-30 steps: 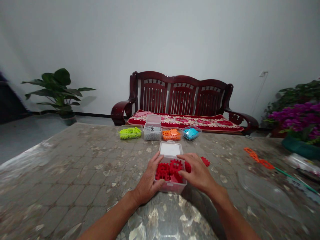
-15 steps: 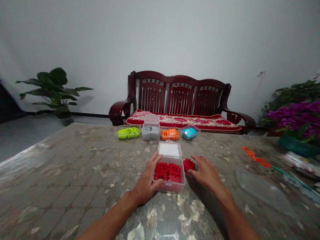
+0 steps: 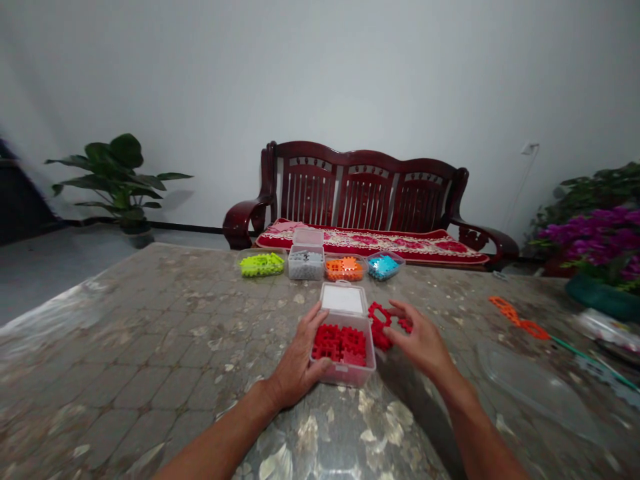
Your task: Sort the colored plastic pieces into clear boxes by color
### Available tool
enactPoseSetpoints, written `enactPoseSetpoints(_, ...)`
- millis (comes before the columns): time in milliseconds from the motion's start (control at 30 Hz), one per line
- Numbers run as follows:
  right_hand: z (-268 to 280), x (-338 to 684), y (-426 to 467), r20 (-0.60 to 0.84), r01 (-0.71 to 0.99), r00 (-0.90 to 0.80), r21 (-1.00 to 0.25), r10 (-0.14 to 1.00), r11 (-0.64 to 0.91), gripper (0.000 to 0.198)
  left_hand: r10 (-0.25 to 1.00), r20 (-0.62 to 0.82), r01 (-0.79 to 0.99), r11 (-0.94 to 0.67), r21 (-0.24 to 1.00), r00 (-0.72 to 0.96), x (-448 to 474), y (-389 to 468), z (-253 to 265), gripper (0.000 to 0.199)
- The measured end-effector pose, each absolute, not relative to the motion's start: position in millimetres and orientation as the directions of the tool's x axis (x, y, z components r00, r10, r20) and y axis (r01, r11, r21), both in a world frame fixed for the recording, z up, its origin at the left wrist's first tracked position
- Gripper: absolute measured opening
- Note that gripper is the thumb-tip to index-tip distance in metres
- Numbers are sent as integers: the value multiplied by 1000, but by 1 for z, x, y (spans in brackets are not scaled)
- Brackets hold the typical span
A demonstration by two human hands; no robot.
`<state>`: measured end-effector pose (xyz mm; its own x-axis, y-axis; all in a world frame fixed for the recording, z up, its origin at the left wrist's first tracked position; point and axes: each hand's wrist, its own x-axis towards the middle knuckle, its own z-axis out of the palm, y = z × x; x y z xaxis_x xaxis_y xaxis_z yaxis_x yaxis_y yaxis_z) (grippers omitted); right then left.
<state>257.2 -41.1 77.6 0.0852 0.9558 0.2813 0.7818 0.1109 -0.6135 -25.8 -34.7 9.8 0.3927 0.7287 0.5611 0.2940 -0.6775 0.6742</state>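
Observation:
My left hand (image 3: pixel 303 357) grips the left side of a clear plastic box (image 3: pixel 349 379), thumb at the near wall and fingers along the far side. Red notched interlocking building pieces (image 3: pixel 340 345) fill much of it, and its hinged lid (image 3: pixel 343 300) lies tipped back. Just right of the box, my right hand (image 3: pixel 417 337) has thumb and fingers bent around a red building piece (image 3: pixel 379 315) with an open centre. More red pieces lie by the thumb and behind the fingers, partly hidden by the hand.
Along the far table edge stand boxes of green pieces (image 3: pixel 262 265), grey pieces (image 3: pixel 306 265), orange pieces (image 3: pixel 345 269) and blue pieces (image 3: pixel 383 267). At right lie joined orange pieces (image 3: pixel 517 319), a clear lid (image 3: pixel 535 380) and a pot of purple flowers (image 3: pixel 600 243). A wooden bench (image 3: pixel 360 193) stands behind.
The right hand has shifted among the red pieces beside the box, and an open-centred piece now shows by its fingertips. The left hand stays on the box. The view has moved slightly.

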Motion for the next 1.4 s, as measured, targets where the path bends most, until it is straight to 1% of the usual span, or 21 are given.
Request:
enactPoseSetpoints(67, 86, 245, -46, 298, 730, 12, -655, 954, 196, 57, 729, 562, 289, -677, 677, 390, -26, -35, 9, 72)
enactPoseSetpoints(133, 95, 228, -52, 307, 726, -69, -637, 949, 259, 54, 731, 561, 282, -673, 683, 388, -26, -34, 9, 74)
enactPoseSetpoints(333, 112, 185, -56, 258, 735, -320, -540, 912, 410, 56, 729, 557, 276, -675, 685, 398, -25, -32, 6, 89)
enactPoseSetpoints(433, 111, 179, -52, 218, 697, -392, -563, 894, 443, 46, 734, 553, 282, -670, 687, 394, -24, -31, 3, 92)
enactPoseSetpoints(500, 106, 185, -47, 257, 677, -342, -600, 904, 426, 38, 738, 553, 285, -666, 689, 386, -24, -31, 2, 93)
enactPoseSetpoints(567, 99, 199, -41, 334, 675, -213, -629, 918, 386, 33, 740, 556, 284, -664, 691, 379, -23, -31, 2, 92)
enactPoseSetpoints(633, 90, 218, -33, 372, 688, -81, -651, 925, 322, 32, 738, 559, 279, -666, 692, 377, -23, -31, 3, 92)
enactPoseSetpoints(667, 86, 229, -30, 358, 700, -27, -660, 933, 274, 34, 737, 559, 275, -667, 693, 378, -23, -31, 4, 92)
enactPoseSetpoints(733, 77, 250, -23, 272, 735, 34, -659, 962, 160, 40, 737, 555, 270, -665, 696, 385, -23, -32, 5, 91)
enactPoseSetpoints(833, 67, 272, -20, 134, 814, 32, -578, 990, 52, 54, 743, 541, 275, -657, 702, 393, -24, -32, 7, 90)
enactPoseSetpoints(933, 65, 277, -22, 67, 895, 28, -447, 997, 5, 67, 752, 526, 287, -646, 707, 397, -24, -33, 9, 89)
enactPoseSetpoints(1000, 66, 275, -25, 53, 929, 40, -369, 998, -18, 70, 760, 514, 297, -637, 711, 398, -25, -34, 10, 87)
enactPoseSetpoints(1100, 68, 269, -28, 93, 954, 24, -300, 995, 5, 68, 764, 508, 305, -632, 713, 398, -25, -34, 10, 87)
enactPoseSetpoints(1167, 67, 266, -30, 128, 962, 0, -271, 992, 35, 62, 759, 517, 303, -640, 707, 396, -24, -34, 10, 88)
enactPoseSetpoints(1267, 64, 266, -30, 164, 966, 6, -256, 986, 37, 54, 751, 532, 309, -652, 692, 391, -24, -34, 9, 88)
enactPoseSetpoints(1333, 62, 269, -29, 186, 960, 22, -278, 982, 31, 51, 747, 539, 314, -658, 684, 389, -25, -34, 9, 87)
enactPoseSetpoints(1400, 63, 274, -28, 198, 944, 54, -329, 979, 14, 52, 746, 542, 316, -660, 682, 388, -25, -34, 8, 86)
